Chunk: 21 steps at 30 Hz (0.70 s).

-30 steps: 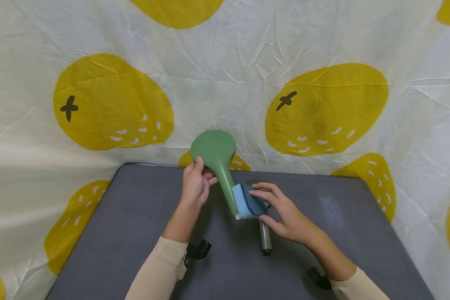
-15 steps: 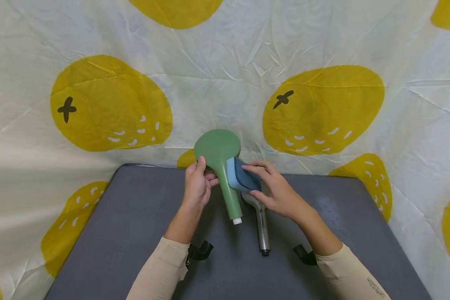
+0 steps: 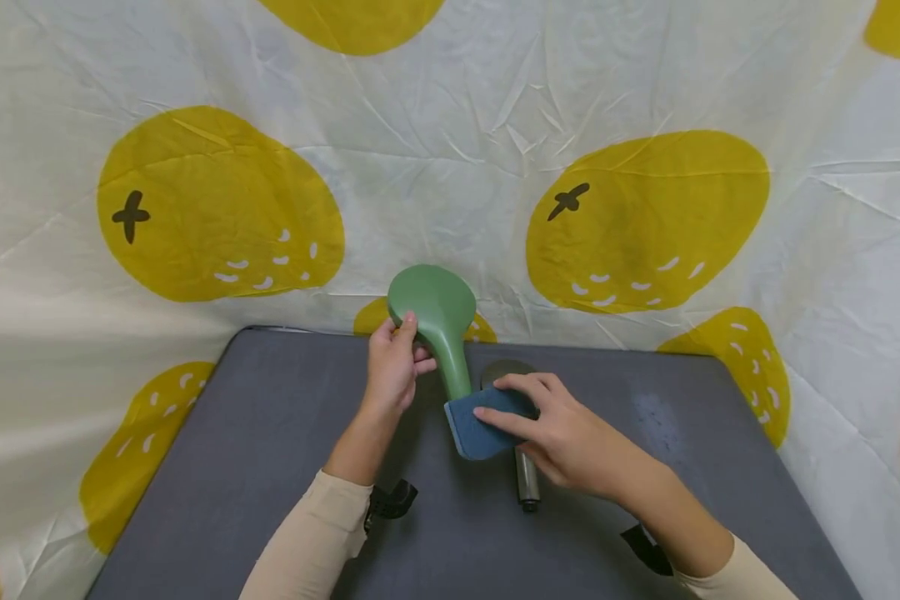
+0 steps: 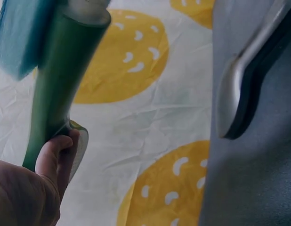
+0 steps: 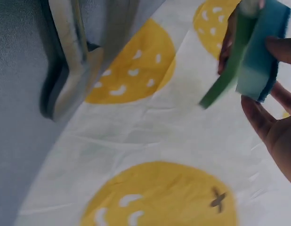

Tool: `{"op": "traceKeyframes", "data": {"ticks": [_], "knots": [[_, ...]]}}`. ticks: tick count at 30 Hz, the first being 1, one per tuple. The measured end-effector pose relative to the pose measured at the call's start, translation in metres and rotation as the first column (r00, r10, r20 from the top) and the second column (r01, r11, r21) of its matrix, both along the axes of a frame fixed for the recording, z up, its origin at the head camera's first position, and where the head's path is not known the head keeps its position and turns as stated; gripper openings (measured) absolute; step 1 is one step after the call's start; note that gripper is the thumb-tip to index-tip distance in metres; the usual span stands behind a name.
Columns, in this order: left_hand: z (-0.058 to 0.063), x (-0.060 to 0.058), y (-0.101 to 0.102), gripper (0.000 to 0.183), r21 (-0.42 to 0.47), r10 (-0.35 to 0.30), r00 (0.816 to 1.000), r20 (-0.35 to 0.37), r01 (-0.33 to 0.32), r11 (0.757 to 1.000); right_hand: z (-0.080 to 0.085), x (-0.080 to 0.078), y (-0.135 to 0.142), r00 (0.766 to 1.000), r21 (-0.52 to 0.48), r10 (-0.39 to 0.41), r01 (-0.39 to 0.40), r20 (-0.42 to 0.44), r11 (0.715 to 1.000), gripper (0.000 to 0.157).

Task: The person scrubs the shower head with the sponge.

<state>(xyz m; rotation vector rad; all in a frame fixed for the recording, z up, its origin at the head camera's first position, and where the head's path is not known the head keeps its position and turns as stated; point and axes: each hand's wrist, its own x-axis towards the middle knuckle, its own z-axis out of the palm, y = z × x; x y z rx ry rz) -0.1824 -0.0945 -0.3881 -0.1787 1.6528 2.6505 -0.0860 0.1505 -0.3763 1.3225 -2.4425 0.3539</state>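
Note:
A green shower head [image 3: 431, 302] is held up in my left hand [image 3: 392, 362], the thumb on its front and the fingers behind its neck. Its round head tilts up and its handle slants down to the right. In my right hand [image 3: 562, 429] is a blue sponge [image 3: 483, 429], pinched between thumb and fingers against the lower handle, whose end it hides in the head view. From the left wrist, the sponge [image 4: 23, 35] lies along the handle [image 4: 65, 70]. The right wrist view shows the sponge [image 5: 265, 52] beside the green shower head [image 5: 230, 77].
A second, chrome shower head [image 3: 527, 479] lies on the dark grey table [image 3: 307, 400], partly behind the right hand and sponge. A white cloth with yellow fruit prints [image 3: 435, 167] hangs behind and around the table. Each wrist wears a black strap mount [image 3: 393, 500].
The sponge went from the handle's lower end up near the head, then back down, turning its dark face toward the head camera. The left hand keeps its grip on the green shower head.

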Motion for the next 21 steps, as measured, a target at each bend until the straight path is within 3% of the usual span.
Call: {"op": "traceKeyframes", "data": {"ticks": [5, 9, 16, 21], "knots": [[-0.005, -0.001, 0.004, 0.036, -0.023, 0.007, 1.0, -0.006, -0.007, 1.0, 0.007, 0.017, -0.014, 0.99, 0.155, 0.011, 0.011, -0.139, 0.988, 0.073], [-0.006, -0.001, 0.005, 0.033, -0.061, 0.013, 1.0, -0.025, -0.015, 0.998, 0.013, 0.021, -0.023, 0.985, 0.234, 0.013, 0.028, -0.173, 0.972, 0.074], [-0.007, 0.001, 0.002, 0.028, -0.086, 0.025, 0.998, -0.059, -0.03, 0.996, 0.015, 0.005, -0.025, 0.992, 0.141, -0.053, 0.069, -0.112, 0.988, 0.065], [-0.008, 0.0, 0.0, 0.027, -0.092, 0.057, 0.996, -0.073, -0.063, 0.994, 0.008, 0.01, -0.029, 0.971, 0.138, -0.003, 0.037, -0.238, 0.99, 0.064]]}}
